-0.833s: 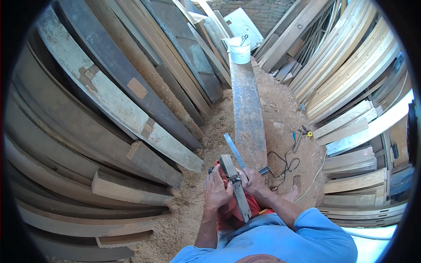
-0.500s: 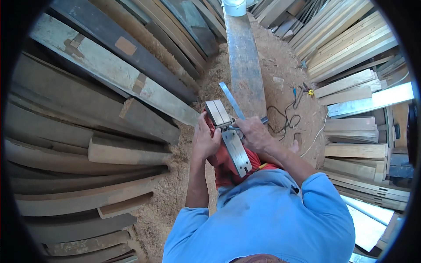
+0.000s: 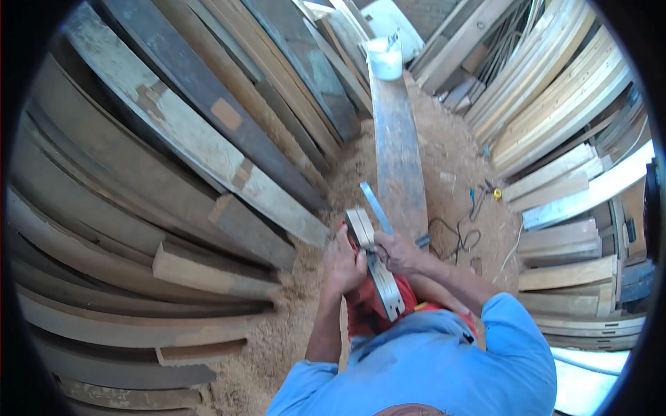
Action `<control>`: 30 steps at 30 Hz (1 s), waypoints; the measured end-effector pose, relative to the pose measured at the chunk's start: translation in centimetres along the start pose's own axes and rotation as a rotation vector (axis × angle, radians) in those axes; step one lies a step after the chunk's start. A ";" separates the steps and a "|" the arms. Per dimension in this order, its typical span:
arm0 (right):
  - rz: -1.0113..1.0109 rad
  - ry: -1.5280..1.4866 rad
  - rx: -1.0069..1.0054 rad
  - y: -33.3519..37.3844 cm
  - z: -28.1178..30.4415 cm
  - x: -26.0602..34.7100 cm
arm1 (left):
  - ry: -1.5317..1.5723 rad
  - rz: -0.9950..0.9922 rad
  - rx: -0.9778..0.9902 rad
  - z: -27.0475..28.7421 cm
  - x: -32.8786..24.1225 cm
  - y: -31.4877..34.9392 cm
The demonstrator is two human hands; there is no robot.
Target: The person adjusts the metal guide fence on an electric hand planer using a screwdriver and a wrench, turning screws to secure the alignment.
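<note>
An electric hand planer (image 3: 386, 288) with a red body and a two-part metal sole is turned sole up above my lap. My left hand (image 3: 345, 263) grips its left side, thumb on the edge of the sole near the gap. At that gap my right hand (image 3: 399, 253) is closed with fingers curled; whatever they hold is hidden. A flat metal strip (image 3: 376, 206) slants out just beyond my right hand, across the bench's left edge. I cannot tell whether it is held or lying there. A dark object (image 3: 422, 240) shows beside that hand.
A long worn plank bench (image 3: 400, 145) runs away from me, with a white bucket (image 3: 384, 59) at its far end. Thick timber boards (image 3: 187, 159) lean along the left. Lighter planks (image 3: 562, 277) are stacked right. A dark cord (image 3: 461, 236) lies on the sawdust-covered floor (image 3: 447, 177).
The view has tilted up, so the bench, bucket and planer appear lower. My right hand has shifted slightly left over the planer's gap. My left hand keeps its grip.
</note>
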State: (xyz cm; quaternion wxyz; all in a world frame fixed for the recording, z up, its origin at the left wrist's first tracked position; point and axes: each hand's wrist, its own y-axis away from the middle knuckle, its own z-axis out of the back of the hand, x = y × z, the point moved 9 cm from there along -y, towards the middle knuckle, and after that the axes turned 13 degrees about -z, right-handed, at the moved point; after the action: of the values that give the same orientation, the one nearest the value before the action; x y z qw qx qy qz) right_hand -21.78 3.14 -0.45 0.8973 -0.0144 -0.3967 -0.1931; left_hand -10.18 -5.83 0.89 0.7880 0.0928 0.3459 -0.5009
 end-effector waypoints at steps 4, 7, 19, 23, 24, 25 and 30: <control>-0.138 -0.105 -0.118 1.1 0.9 0.5 | -0.054 0.056 0.025 0.2 -0.8 0.3; -0.284 -0.152 -0.110 1.6 0.1 -1.6 | -0.053 0.079 0.046 -0.1 -1.4 0.3; -0.365 -0.278 -0.229 1.1 -0.9 -5.3 | -0.021 0.006 -0.003 0.5 -1.9 -1.0; -0.203 -0.317 -0.159 1.7 0.5 -3.3 | 0.054 -0.043 -0.116 -0.3 -0.8 -0.9; -0.156 -0.345 -0.110 1.8 0.0 -3.4 | 0.077 -0.041 -0.124 -0.3 -0.5 -1.0; -0.081 -0.200 -0.122 2.1 0.6 -2.2 | 0.083 -0.016 -0.131 -0.2 0.2 -0.7; 0.136 0.095 -0.174 3.8 1.8 2.3 | 0.199 0.069 -0.110 0.4 1.3 -0.1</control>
State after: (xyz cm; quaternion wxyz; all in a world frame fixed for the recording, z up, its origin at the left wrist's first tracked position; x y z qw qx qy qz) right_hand -20.27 6.25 2.86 0.9216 -0.1097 -0.3334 -0.1660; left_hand -9.72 -7.04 0.39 0.7706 0.1103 0.4459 -0.4419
